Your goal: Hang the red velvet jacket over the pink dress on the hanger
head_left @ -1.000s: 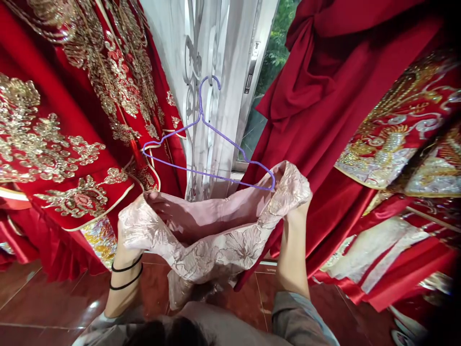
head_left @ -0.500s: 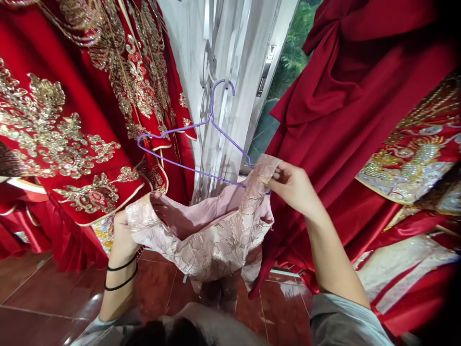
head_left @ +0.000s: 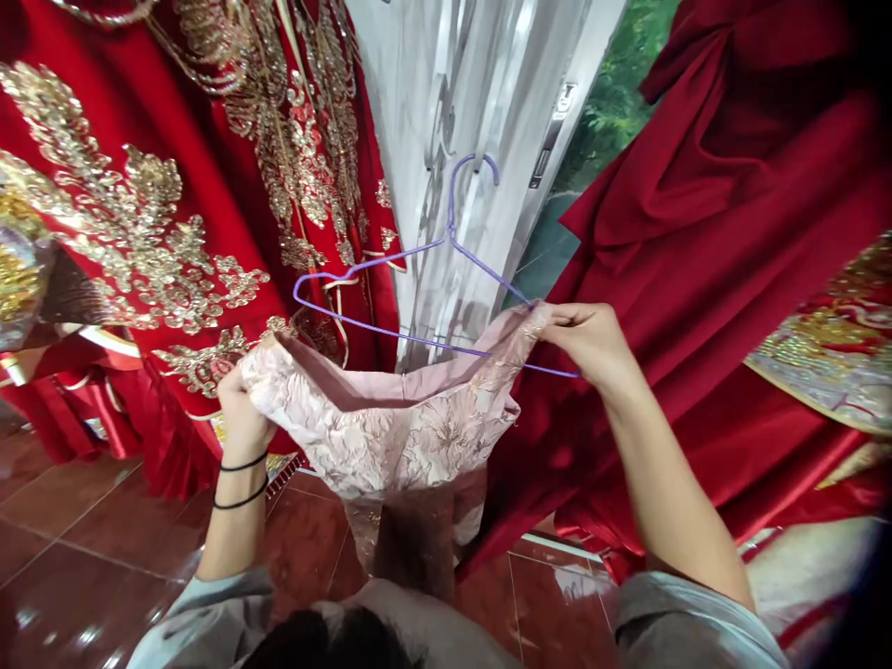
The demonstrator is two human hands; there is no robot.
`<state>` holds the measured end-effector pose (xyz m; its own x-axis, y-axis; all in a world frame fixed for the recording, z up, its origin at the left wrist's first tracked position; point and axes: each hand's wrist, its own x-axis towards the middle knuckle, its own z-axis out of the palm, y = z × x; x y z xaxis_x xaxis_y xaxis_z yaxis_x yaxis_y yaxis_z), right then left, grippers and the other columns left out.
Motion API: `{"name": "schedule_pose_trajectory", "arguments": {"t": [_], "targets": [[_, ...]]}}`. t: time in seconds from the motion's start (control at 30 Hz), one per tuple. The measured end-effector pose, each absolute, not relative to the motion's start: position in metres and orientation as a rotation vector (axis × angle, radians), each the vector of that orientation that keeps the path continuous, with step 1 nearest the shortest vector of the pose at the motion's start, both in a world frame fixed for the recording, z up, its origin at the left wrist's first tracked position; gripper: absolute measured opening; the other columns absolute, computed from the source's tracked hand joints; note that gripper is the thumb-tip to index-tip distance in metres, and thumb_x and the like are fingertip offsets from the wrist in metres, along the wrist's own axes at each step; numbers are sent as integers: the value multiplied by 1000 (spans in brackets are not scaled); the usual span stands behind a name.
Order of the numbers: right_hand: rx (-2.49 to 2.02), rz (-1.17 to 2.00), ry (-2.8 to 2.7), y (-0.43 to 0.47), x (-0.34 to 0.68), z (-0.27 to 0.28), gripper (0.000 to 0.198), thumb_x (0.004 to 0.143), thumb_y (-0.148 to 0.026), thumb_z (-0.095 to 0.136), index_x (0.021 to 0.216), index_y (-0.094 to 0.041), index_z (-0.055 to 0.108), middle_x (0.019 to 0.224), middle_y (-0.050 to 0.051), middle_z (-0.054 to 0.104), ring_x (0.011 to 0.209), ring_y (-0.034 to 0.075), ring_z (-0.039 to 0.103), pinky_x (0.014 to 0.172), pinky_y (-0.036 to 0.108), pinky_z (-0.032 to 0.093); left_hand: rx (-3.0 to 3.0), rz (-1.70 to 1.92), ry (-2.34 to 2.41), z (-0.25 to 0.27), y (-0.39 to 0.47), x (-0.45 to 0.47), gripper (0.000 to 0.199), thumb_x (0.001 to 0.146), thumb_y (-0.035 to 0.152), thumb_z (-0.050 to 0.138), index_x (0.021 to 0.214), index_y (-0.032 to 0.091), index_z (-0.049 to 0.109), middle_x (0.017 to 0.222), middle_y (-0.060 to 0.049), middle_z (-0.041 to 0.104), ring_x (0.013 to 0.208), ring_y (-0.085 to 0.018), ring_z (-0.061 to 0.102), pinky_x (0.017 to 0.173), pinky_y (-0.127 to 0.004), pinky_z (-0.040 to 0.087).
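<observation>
The pale marking (head_left: 564, 100) on the door frame, just beyond the latch (head_left: 540, 167), is too small to read.

Against the frame of one second earlier, the right hand (head_left: 589, 339), then hidden behind the right shoulder of the pink dress (head_left: 432, 437), is now in view at the shoulder's edge. The right end of the purple hanger (head_left: 451, 232), which half a second ago barely shows past the fabric, now projects beyond the shoulder strap, below the right hand. The left hand (head_left: 241, 404) is unchanged at the left shoulder.

The right arm reaches forward from the near right with the wrist bent inward; thumb and fingers are pinched together on the strap. The left forearm, wearing two black bands (head_left: 241, 483), rises from the near left; the left hand is closed on the left shoulder of the dress, though its fingertips are partly hidden.

The dress is held between the hands at the centre, neckline facing up, above the tiled floor (head_left: 90, 520). The hanger's left end is free, on the far side of the left shoulder; its hook is farther off, before white metalwork (head_left: 436, 111). Red gowns flank both sides, the left one (head_left: 229, 177) with gold embroidery.
</observation>
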<state>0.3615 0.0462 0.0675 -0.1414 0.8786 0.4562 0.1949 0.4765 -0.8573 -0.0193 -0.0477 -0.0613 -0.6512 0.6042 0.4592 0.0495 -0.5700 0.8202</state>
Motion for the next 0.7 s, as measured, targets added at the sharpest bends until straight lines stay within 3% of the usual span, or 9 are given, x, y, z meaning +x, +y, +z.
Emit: {"name": "schedule_pose_trajectory", "arguments": {"t": [0.17, 0.27, 0.37, 0.5, 0.6, 0.7], "targets": [[-979, 877, -1772, 61, 380, 77, 25, 53, -31, 88, 66, -14, 74, 55, 0, 61, 59, 11, 56, 62, 24, 47, 1117, 2407, 1079, -45, -10, -44, 25, 60, 26, 84, 73, 15, 65, 73, 1, 66, 68, -10, 58, 74, -26, 54], [-962, 965, -1767, 69, 384, 77, 42, 50, -49, 89, 64, -13, 71, 46, -4, 46, 47, 4, 37, 46, 20, 27, 1102, 2462, 1009, -26, 1, -51, 26, 66, 28, 83, 77, 13, 66, 76, 1, 67, 71, -9, 60, 78, -26, 54], [-941, 1037, -1705, 74, 384, 72, 55, 52, -65, 83, 63, -15, 65, 46, -4, 44, 42, 2, 26, 43, 23, 12, 1165, 2415, 911, -4, 8, -60, 33, 68, 27, 84, 90, 8, 69, 87, -3, 72, 81, -12, 64, 88, -32, 54], [-894, 1038, -1616, 74, 387, 67, 52, 56, -64, 83, 60, -18, 59, 46, -3, 44, 40, 3, 24, 43, 25, 8, 1405, 2205, 845, 31, 11, -74, 44, 66, 26, 86, 98, 1, 70, 88, -9, 74, 82, -18, 67, 83, -40, 56], [-857, 985, -1648, 70, 391, 68, 51, 61, -61, 82, 57, -17, 58, 44, -5, 34, 41, 3, 22, 43, 25, 11, 1681, 2017, 1089, 57, 6, -73, 36, 64, 18, 86, 89, -3, 70, 73, -7, 72, 76, -17, 65, 77, -37, 55], [-898, 914, -1738, 63, 393, 70, 45, 58, -56, 85, 64, -16, 67, 48, -5, 38, 44, 4, 24, 44, 23, 15, 1861, 1705, 1348, 76, 5, -59, 28, 64, 11, 83, 84, -4, 69, 69, -3, 70, 72, -13, 62, 79, -37, 54]]}}
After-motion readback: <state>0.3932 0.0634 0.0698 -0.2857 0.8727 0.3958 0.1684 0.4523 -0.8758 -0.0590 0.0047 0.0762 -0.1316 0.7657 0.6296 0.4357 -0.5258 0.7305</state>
